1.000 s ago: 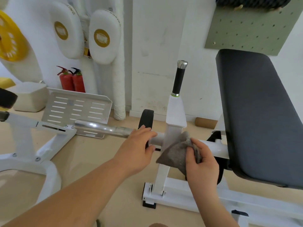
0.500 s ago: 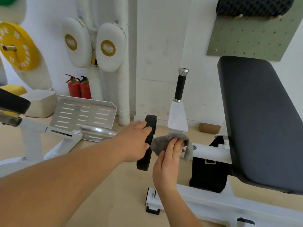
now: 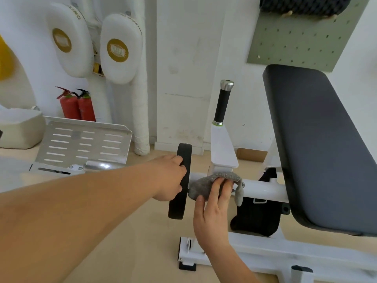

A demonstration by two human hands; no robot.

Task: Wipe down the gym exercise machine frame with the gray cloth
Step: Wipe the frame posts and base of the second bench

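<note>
Right grip [image 3: 214,207] now flat, fingers straight, pressing gray cloth [image 3: 206,184] onto frame cross tube [image 3: 263,188], just beside black disc [image 3: 179,207], under upright post [image 3: 223,152]. Second ago I had cloth bunched in fist lower, at front of post; since then it came up over top of tube. My left grip [image 3: 167,178] shifted from tube to disc rim, fingers curled on it, steadying. My read: post junction likely done, tube top in hand; tube toward seat pad [image 3: 318,150] and base rail [image 3: 265,254] still to wipe.
</note>
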